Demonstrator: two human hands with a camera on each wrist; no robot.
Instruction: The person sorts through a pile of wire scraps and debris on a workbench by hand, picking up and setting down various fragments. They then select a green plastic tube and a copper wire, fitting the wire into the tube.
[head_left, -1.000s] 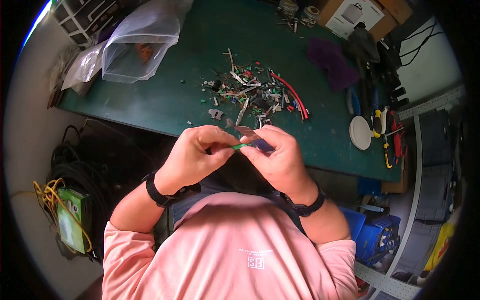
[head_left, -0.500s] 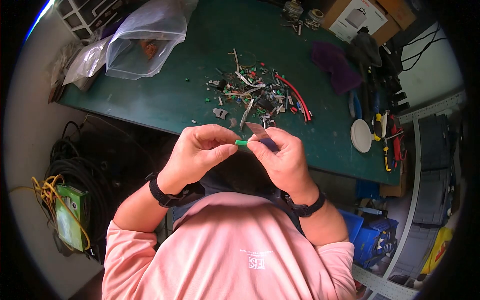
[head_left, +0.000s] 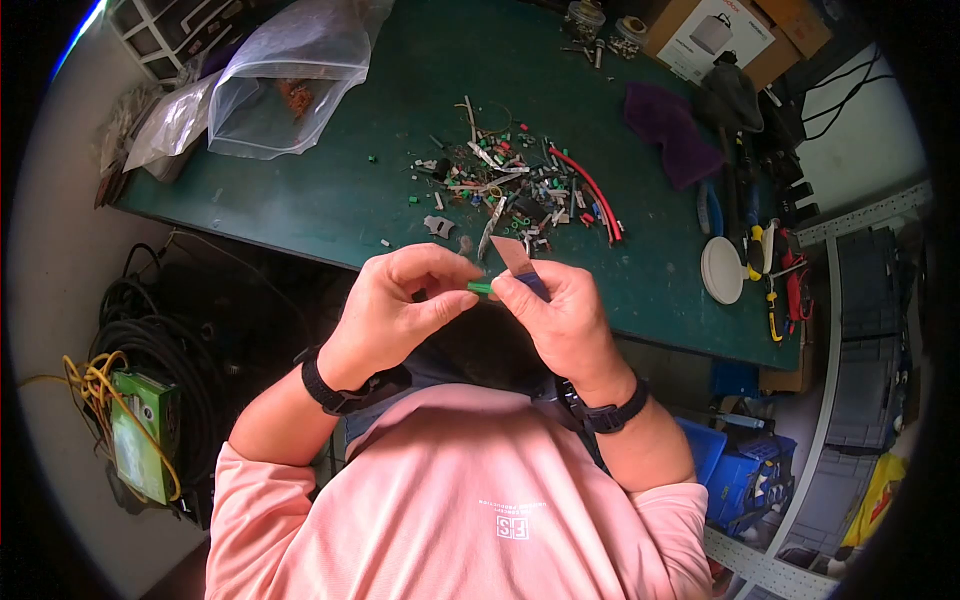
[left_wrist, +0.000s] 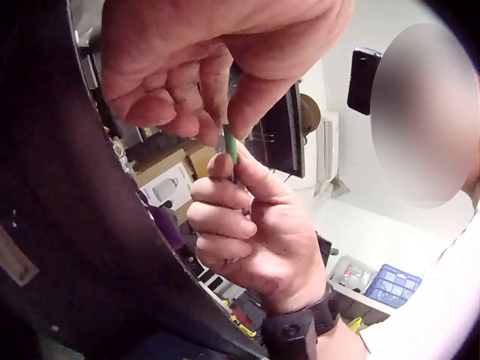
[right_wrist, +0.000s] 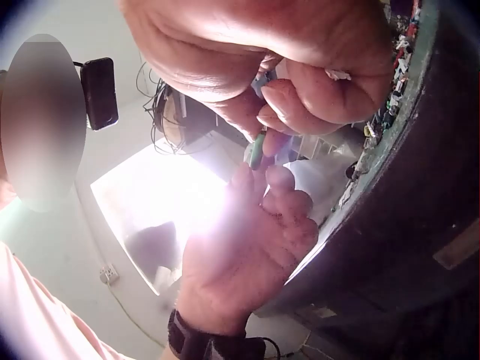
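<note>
In front of the chest, my left hand (head_left: 405, 305) and right hand (head_left: 560, 315) meet near the bench's front edge. Between their fingertips is a short green wire piece (head_left: 479, 288); the left thumb and forefinger pinch one end, the right thumb and finger the other. The right hand also holds a knife (head_left: 515, 256) with a flat, square-ended blade and dark blue grip, its blade pointing up and away over the forefinger. Both wrist views show the green wire piece (left_wrist: 230, 144) from below, largely covered by fingertips. A small pale scrap (right_wrist: 338, 74) clings to the right hand.
A pile of wire scraps (head_left: 520, 190) lies on the green bench (head_left: 330, 215) beyond the hands, beside a red cable (head_left: 590, 190). Left of it lies a clear plastic bag (head_left: 265, 110). Purple cloth (head_left: 675, 135), a white disc (head_left: 722, 270) and pliers (head_left: 757, 250) lie to the right.
The knife's blade has turned from nearly flat to standing up and away from the body. More of the green wire piece shows between the fingertips than a second ago; both hands stay close together.
</note>
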